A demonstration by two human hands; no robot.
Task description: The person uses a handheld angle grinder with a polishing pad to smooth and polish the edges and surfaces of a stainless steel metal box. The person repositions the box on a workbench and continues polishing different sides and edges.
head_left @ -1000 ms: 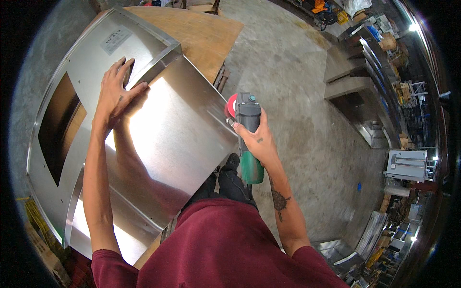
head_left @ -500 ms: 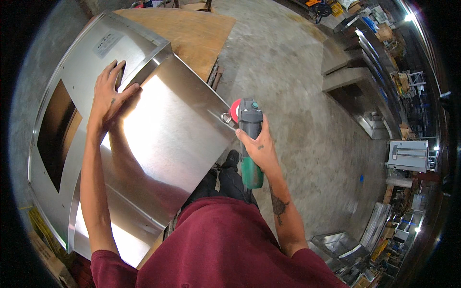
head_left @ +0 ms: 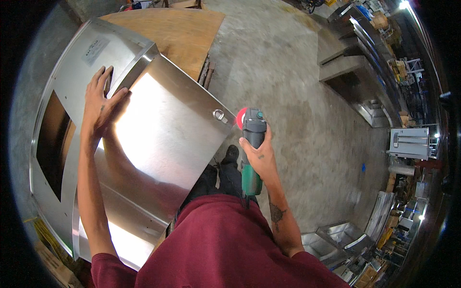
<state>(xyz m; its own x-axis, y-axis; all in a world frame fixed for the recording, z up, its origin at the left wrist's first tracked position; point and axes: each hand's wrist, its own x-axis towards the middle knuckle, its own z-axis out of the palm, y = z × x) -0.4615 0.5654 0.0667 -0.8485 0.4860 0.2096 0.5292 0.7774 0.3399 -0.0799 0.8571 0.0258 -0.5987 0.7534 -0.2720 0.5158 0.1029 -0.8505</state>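
Note:
A large, shiny sheet-metal housing [head_left: 158,120] fills the left side, with a rectangular opening [head_left: 54,144] in its far-left panel. My left hand [head_left: 100,103] rests on its upper ridge, fingers spread, palm down. Wrapped in my right hand [head_left: 261,156] is a green and black angle grinder [head_left: 253,137], held upright in the picture. Its red disc [head_left: 241,118] is close to the housing's right corner; whether they touch I cannot tell. A small metal ring [head_left: 219,114] is fixed to the panel near that corner.
The housing lies on a wooden tabletop [head_left: 185,33]. Grey concrete floor [head_left: 297,125] stretches to the right. Bent metal hoods [head_left: 350,77] stand far right, a pale metal cabinet [head_left: 409,142] below them, and metal basins [head_left: 341,235] at the lower right. My shoe [head_left: 232,152] is beneath the grinder.
The grinder has shifted away from the metal ring, slightly down and right, to the housing's corner. My left hand stays on the ridge. The whole view has shifted a little.

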